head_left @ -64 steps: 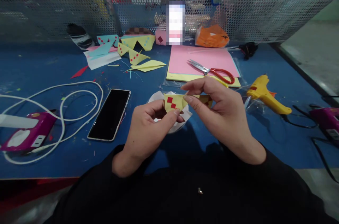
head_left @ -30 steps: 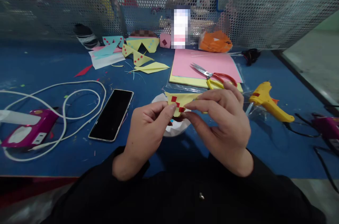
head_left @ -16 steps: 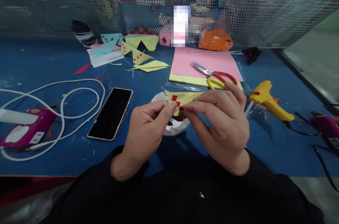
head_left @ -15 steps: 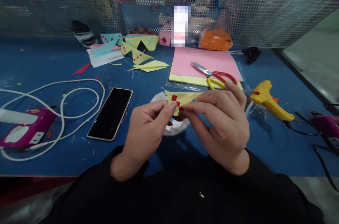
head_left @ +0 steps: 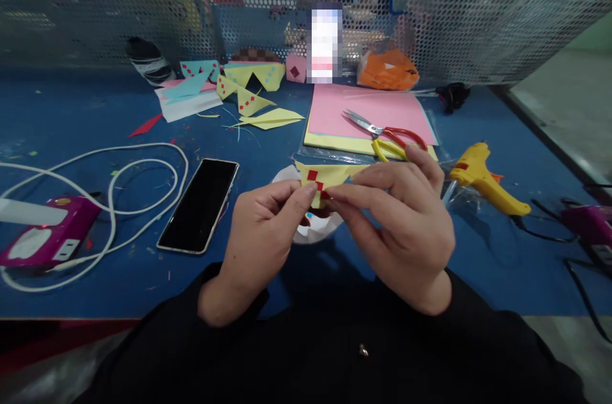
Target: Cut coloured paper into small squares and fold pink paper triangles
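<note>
My left hand [head_left: 265, 222] pinches a piece of yellow paper [head_left: 329, 173] between thumb and fingers, above a white crumpled dish [head_left: 284, 178]. Red squares [head_left: 312, 175] show on the paper's face. My right hand [head_left: 399, 222] is closed, its thumb and forefinger pressed together at a small red paper square [head_left: 324, 195] by the paper's lower edge. Whether that square is stuck down cannot be seen. Small coloured bits lie in the dish, which the hands and paper partly hide.
Scissors [head_left: 377, 130] rest on pink paper sheets [head_left: 339, 114]. A yellow glue gun [head_left: 488, 181] lies to the right, a black phone [head_left: 199, 206] to the left, near a white cable [head_left: 115, 200] and purple power strip [head_left: 79, 225]. Yellow paper cutouts [head_left: 246, 100] sit behind.
The fingers have shifted only slightly at the yellow paper, and the right fingertips sit a little further left on it. The whole view has drifted slightly.
</note>
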The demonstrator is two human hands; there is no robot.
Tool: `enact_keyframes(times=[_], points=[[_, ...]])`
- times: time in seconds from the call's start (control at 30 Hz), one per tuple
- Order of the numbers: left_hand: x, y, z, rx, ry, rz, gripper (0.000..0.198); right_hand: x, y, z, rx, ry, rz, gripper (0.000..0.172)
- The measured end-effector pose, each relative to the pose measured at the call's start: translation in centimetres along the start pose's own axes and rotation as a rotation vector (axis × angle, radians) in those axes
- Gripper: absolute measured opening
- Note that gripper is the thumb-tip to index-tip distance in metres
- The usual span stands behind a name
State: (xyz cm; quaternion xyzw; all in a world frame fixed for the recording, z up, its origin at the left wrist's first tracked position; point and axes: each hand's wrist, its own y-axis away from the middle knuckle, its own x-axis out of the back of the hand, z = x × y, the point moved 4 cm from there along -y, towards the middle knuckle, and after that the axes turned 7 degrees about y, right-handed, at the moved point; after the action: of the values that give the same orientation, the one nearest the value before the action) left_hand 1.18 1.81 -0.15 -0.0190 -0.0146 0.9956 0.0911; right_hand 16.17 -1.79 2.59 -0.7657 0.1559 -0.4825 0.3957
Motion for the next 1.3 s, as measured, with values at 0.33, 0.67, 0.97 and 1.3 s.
enact_keyframes(times=[0.33,0.67,0.97,1.3], points=[[-0.4,0.1,0.0,0.064,0.03,-0.082,0.024,0.2,-0.8,2.1,-0.193,-0.171,-0.047,0.017],[-0.6,0.2,-0.4,0.084,0.094,-0.084,0.02,-0.2,-0.5,2.8,-0.476,-0.31,-0.092,0.017],[-0.5,0.2,-0.4,0.063,0.0,-0.058,0.02,-0.6,-0.2,2.4,-0.504,-0.359,-0.122,0.014],[-0.5,0.1,-0.4,0.037,0.021,-0.089,0.022,-0.5,-0.2,2.4,-0.515,-0.357,-0.11,0.015]])
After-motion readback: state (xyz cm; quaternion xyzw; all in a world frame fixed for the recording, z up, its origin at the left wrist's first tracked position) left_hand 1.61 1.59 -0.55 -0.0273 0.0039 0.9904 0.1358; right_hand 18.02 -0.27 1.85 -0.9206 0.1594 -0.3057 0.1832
